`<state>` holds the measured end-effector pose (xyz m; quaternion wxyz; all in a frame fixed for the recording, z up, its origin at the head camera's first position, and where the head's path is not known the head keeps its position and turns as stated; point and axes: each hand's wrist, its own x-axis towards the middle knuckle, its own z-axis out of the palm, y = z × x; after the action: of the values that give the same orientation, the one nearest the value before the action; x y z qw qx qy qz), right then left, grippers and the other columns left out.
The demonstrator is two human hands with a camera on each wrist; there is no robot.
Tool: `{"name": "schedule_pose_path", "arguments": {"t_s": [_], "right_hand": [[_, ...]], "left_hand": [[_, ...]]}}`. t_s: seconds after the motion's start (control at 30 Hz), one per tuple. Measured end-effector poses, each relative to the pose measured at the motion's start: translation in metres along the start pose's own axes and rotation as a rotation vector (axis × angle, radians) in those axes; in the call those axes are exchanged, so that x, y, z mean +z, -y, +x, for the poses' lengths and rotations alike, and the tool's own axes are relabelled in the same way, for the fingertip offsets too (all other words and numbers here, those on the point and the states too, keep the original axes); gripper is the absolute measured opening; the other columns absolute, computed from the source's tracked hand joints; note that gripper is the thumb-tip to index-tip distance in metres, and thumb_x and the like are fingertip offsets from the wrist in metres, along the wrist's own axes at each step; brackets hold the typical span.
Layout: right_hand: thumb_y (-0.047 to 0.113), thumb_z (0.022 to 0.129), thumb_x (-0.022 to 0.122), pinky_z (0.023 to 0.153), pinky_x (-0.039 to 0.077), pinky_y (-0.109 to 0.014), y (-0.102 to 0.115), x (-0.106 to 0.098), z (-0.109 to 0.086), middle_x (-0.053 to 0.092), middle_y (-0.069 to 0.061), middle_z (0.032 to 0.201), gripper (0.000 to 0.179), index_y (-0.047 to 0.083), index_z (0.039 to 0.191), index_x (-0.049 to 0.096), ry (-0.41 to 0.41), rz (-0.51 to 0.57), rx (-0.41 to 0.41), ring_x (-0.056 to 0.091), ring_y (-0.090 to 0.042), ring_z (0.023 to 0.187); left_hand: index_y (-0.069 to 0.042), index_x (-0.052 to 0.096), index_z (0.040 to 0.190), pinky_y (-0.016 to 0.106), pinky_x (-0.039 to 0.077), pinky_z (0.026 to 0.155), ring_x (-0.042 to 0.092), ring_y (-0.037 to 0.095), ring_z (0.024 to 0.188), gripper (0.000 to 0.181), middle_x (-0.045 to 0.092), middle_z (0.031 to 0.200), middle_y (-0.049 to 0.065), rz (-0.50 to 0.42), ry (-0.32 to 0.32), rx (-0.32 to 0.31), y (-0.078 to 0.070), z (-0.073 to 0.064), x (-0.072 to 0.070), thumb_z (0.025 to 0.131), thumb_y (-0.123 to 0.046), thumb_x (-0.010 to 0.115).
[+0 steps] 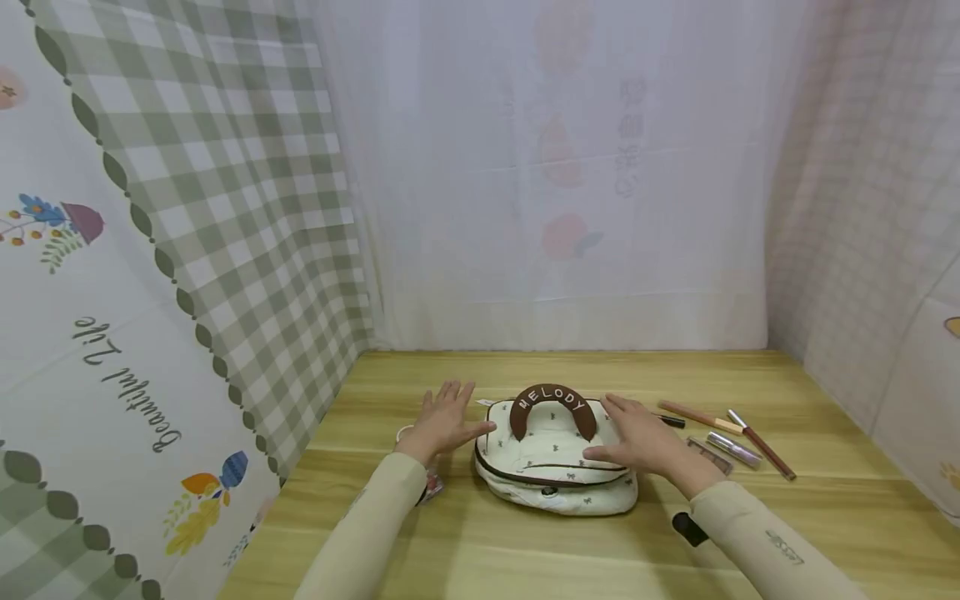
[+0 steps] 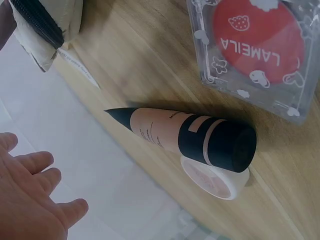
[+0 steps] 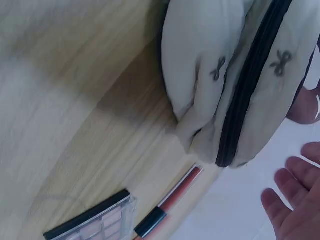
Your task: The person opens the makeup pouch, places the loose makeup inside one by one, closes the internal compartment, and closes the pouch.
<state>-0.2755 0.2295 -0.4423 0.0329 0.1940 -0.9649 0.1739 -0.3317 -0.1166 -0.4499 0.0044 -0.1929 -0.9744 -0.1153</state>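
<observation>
A cream fabric pouch [image 1: 555,471] with a brown "MELODY" handle [image 1: 553,398] and a dark zip lies on the wooden table [image 1: 525,550]. My left hand [image 1: 447,418] lies flat beside its left end, fingers straight and thumb near the pouch edge. My right hand [image 1: 636,435] rests over the pouch's right side with its fingers spread. In the left wrist view my left hand [image 2: 30,197] is open, holding nothing. The right wrist view shows the pouch [image 3: 225,70] zipped, with my right hand's fingertips [image 3: 292,192] beside it.
Under my left wrist lie a black-and-peach tube [image 2: 190,132], a clear case with a red puff [image 2: 255,50] and a small white round item [image 2: 216,181]. Right of the pouch are pencils [image 1: 701,417], a gloss tube [image 1: 733,450] and an eyeshadow palette [image 3: 95,222]. Cloth walls surround the table.
</observation>
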Motion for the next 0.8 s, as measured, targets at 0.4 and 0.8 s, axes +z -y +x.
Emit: {"name": "schedule_pose_path", "arguments": {"t_s": [0.4,0.8], "right_hand": [[0.067,0.075,0.073,0.099,0.039,-0.062,0.011,0.002,-0.003,0.050,-0.033,0.134,0.101,-0.014,0.133,0.053,0.103,-0.052,-0.002,0.045,-0.052,0.125],[0.064,0.076,0.075,0.100,0.039,-0.061,0.006,0.015,-0.004,0.051,-0.035,0.130,0.098,-0.016,0.128,0.055,0.115,-0.014,0.007,0.046,-0.053,0.123]], "left_hand": [[-0.008,0.030,0.156,0.062,0.017,0.114,0.022,0.038,0.146,0.087,0.030,0.157,0.022,-0.011,0.014,0.041,0.003,0.002,0.001,0.093,-0.063,0.055],[-0.005,0.045,0.148,0.046,0.031,0.113,0.041,0.033,0.137,0.050,0.047,0.146,0.019,-0.045,-0.011,0.169,0.004,0.011,0.001,0.104,-0.030,0.051]]}}
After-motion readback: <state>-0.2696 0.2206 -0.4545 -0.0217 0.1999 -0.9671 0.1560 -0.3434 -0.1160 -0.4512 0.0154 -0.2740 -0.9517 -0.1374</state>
